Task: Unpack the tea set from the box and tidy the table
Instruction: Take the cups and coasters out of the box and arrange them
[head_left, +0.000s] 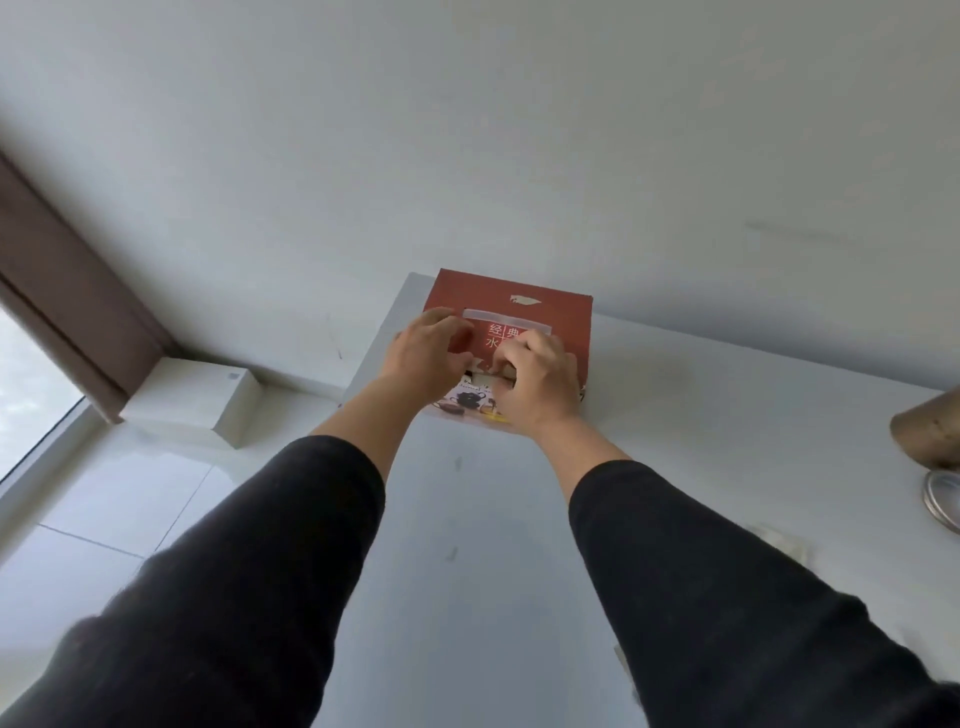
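Head view: your left hand (428, 353) steadies the box (540, 312) at the tabletop (727, 467) far-left corner, fingers curled; your right hand (540, 379) pinches its flap. Yank, and it could slide off.

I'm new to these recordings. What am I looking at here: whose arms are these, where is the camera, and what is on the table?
There is no machine: a person wears one camera on the head, looking forward and down along both black-sleeved arms. On the far corner of the white table stands a red tea set box, still closed, with clear tape across its top. The left hand rests curled on the box top; the right hand pinches at the lid's near edge. At the table's right edge sit a brown object and a metal ring, both cut off.
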